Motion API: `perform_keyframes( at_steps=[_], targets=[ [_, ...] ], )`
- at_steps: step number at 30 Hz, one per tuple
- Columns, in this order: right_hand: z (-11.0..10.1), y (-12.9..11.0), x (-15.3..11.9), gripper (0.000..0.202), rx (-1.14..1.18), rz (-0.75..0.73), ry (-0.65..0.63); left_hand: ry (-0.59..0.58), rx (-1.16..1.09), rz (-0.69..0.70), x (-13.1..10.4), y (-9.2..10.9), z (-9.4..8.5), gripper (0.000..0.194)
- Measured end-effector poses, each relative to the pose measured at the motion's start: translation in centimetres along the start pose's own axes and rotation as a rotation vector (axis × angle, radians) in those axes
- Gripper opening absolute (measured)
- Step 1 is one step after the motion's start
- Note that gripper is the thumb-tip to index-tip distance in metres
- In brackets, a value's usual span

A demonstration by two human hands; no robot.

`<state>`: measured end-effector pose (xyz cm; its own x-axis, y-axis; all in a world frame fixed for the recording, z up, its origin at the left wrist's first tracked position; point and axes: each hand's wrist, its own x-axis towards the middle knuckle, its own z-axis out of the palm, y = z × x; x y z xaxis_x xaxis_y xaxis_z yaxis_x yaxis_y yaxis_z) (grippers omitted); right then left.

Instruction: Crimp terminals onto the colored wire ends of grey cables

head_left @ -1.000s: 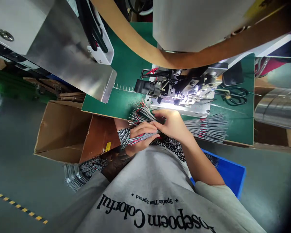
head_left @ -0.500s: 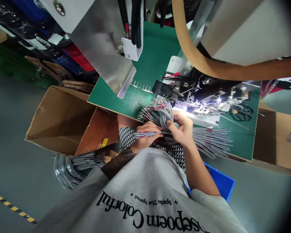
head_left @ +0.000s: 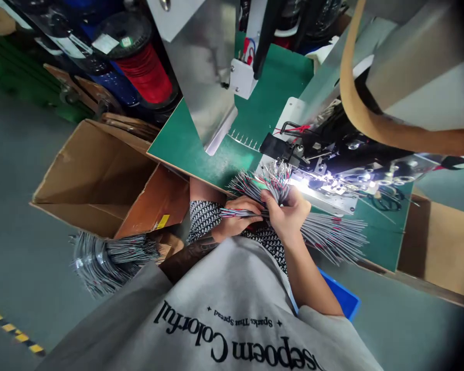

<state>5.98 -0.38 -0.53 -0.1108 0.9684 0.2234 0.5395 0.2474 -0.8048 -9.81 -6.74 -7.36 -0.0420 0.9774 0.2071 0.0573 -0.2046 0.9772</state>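
Both my hands are at the front edge of the green table. My left hand is closed round a thin bunch of grey cables with coloured ends pointing left. My right hand grips a folded bundle of grey cables, thumb on top; its red, green and white wire ends fan out over the table edge. More grey cables spread out to the right, past my right wrist. Just behind my right hand stands a lit machine with small metal parts.
An open cardboard box is at the left, with cable bundles below it. A blue bin sits under the table. Another cardboard box is at the right. Wire spools stand at the back left.
The view has shifted, so the machine appears farther right. My right hand has closed further over the folded bundle, and the loop that showed beside its thumb is now mostly covered.
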Motion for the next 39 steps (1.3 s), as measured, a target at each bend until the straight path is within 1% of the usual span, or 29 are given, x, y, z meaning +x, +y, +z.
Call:
perform_keyframes(
  at_steps=[1, 2, 4, 5, 8, 10, 11, 12, 13, 14, 16, 18, 21, 23, 27, 28, 29, 31, 32, 33, 35, 37, 39],
  targets=[
    [0.1, -0.1, 0.0, 0.035, 0.007, -0.014, -0.007, 0.002, -0.012, 0.009, -0.1, 0.0, 0.1, 0.030],
    [0.1, -0.3, 0.1, 0.035, 0.017, -0.041, -0.049, 0.004, -0.020, 0.017, -0.2, 0.1, 0.2, 0.028],
    [0.0, -0.7, 0.8, 0.037, 0.062, -0.072, -0.177, 0.014, -0.023, 0.023, -0.4, 0.1, 0.3, 0.025],
    [-0.1, -0.8, 1.3, 0.040, 0.104, -0.051, -0.238, 0.025, -0.021, 0.025, -0.5, 0.1, 0.3, 0.025],
    [-0.2, -0.5, 3.2, 0.055, 0.294, 0.129, -0.464, 0.057, -0.013, 0.020, -0.7, -0.1, 0.5, 0.026],
    [-0.1, -0.2, 4.2, 0.061, 0.405, 0.250, -0.635, 0.061, -0.007, 0.004, -0.8, -0.2, 0.7, 0.030],
    [0.0, -0.1, 4.5, 0.062, 0.419, 0.281, -0.689, 0.061, -0.007, -0.009, -0.8, -0.2, 0.8, 0.032],
    [0.2, 0.0, 4.7, 0.064, 0.395, 0.277, -0.704, 0.063, -0.010, -0.020, -0.9, -0.3, 1.0, 0.033],
    [0.4, -0.1, 4.6, 0.063, 0.339, 0.238, -0.676, 0.070, -0.015, -0.027, -1.0, -0.3, 1.1, 0.033],
    [0.5, -0.2, 4.4, 0.059, 0.263, 0.175, -0.614, 0.083, -0.022, -0.034, -1.1, -0.3, 1.3, 0.032],
    [0.7, -0.5, 3.7, 0.047, 0.115, 0.039, -0.446, 0.120, -0.030, -0.047, -1.3, -0.4, 1.6, 0.031],
    [0.6, -0.8, 3.0, 0.037, 0.026, -0.044, -0.336, 0.152, -0.029, -0.059, -1.5, -0.4, 2.0, 0.031],
    [0.5, -0.7, 2.5, 0.038, -0.060, -0.100, -0.281, 0.155, -0.027, -0.055, -1.7, -0.1, 2.1, 0.032],
    [0.8, -0.6, 2.6, 0.040, -0.131, -0.120, -0.274, 0.145, -0.023, -0.034, -1.6, 0.3, 2.1, 0.030],
    [1.5, -0.4, 3.1, 0.037, -0.383, -0.134, -0.352, 0.130, 0.003, 0.012, -1.4, 1.0, 1.9, 0.024],
    [1.5, -0.5, 3.0, 0.036, -0.442, -0.145, -0.335, 0.128, 0.012, 0.021, -1.4, 1.1, 2.0, 0.022],
    [1.3, -0.5, 2.8, 0.037, -0.476, -0.160, -0.287, 0.128, 0.021, 0.028, -1.4, 1.1, 2.0, 0.021],
    [0.6, -0.6, 2.0, 0.040, -0.448, -0.226, -0.166, 0.129, 0.038, 0.041, -1.4, 1.0, 2.1, 0.019],
    [0.2, -0.6, 1.6, 0.039, -0.397, -0.273, -0.144, 0.128, 0.047, 0.046, -1.5, 0.9, 2.1, 0.018],
    [-0.2, -0.5, 1.2, 0.038, -0.341, -0.324, -0.175, 0.129, 0.057, 0.050, -1.5, 0.9, 2.1, 0.017],
    [-0.7, -0.2, 0.7, 0.037, -0.266, -0.381, -0.326, 0.132, 0.082, 0.051, -1.7, 0.8, 2.0, 0.014],
    [-1.0, 0.2, 0.7, 0.039, -0.228, -0.374, -0.477, 0.127, 0.107, 0.047, -1.9, 0.9, 1.9, 0.009],
    [-1.5, 0.7, 1.0, 0.041, -0.156, -0.362, -0.559, 0.125, 0.127, 0.044, -2.0, 1.0, 1.9, 0.005]
  ],
)
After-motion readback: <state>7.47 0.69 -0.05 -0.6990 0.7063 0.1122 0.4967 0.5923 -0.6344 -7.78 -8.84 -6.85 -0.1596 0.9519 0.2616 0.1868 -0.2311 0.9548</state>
